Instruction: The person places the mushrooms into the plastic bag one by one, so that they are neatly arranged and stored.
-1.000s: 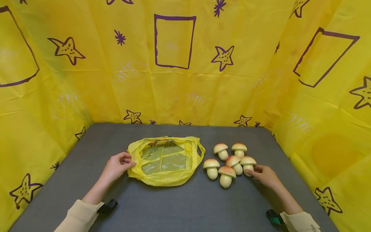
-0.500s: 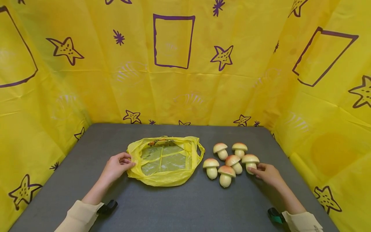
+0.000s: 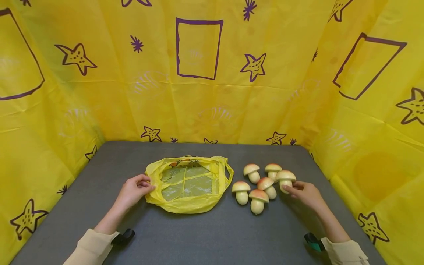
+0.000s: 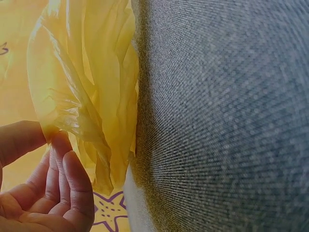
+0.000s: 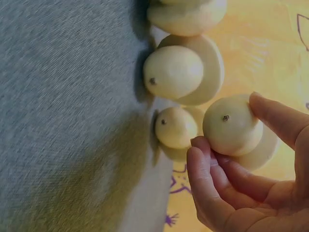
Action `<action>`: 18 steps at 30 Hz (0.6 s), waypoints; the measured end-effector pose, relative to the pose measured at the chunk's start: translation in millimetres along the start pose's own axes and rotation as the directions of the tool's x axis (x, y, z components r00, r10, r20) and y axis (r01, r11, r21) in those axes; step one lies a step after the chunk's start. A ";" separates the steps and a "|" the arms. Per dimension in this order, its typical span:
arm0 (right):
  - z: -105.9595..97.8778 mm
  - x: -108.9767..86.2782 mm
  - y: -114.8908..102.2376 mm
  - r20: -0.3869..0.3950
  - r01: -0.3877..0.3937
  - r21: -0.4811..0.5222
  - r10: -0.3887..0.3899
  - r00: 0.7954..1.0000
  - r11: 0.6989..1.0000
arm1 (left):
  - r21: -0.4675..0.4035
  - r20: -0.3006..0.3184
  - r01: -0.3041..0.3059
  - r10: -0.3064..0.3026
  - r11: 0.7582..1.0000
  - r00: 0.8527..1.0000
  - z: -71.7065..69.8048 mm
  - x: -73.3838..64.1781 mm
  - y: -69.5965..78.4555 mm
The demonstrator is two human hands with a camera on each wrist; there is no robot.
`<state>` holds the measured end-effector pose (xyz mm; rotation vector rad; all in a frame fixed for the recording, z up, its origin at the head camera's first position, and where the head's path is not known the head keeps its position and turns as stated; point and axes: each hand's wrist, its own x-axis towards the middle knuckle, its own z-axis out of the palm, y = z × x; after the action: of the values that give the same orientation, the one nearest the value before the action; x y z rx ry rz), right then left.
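Observation:
A yellow plastic bag [image 3: 190,206] lies on the grey table with its wide mouth facing up. My left hand [image 3: 134,191] pinches the bag's left rim between thumb and fingers; the left wrist view shows the thin film [image 4: 72,96] caught at the fingertips. To the right, my right hand [image 3: 306,195] grips a toy mushroom [image 3: 285,177] by its pale stem, raised off the table in the right wrist view, where its round stem end [image 5: 231,125] shows. Several more mushrooms [image 3: 241,191] with reddish-cream caps lie close together between the bag and that hand.
The grey table [image 3: 212,239] is walled on three sides by a yellow cloth [image 3: 212,99] with purple drawings. A handle loop [image 3: 229,175] of the bag points toward the mushrooms. Dark bands sit at both wrists.
My right hand has lifted the rightmost mushroom up and slightly away from the table, apart from the group. My left hand stays at the bag's rim.

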<state>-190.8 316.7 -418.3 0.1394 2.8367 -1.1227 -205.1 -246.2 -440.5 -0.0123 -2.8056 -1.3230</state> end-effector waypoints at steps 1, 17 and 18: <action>0.3 0.5 -2.0 -0.002 -0.003 0.006 0.003 1.000 1.000 | 0.001 0.000 0.000 0.000 1.000 1.000 -0.1 -0.1 0.2; 14.5 9.1 -34.8 -0.003 0.046 0.048 -0.046 0.999 0.998 | -0.008 0.002 0.000 0.000 1.000 1.000 0.1 -0.2 -1.5; 15.2 9.6 -36.7 -0.005 0.046 0.046 -0.046 0.999 0.998 | -0.009 0.002 0.000 0.000 1.000 1.000 -0.1 0.1 -1.0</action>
<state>-203.9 280.1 -405.7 0.0802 2.8320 -1.1991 -205.2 -246.9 -441.1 -0.0140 -2.8014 -1.3361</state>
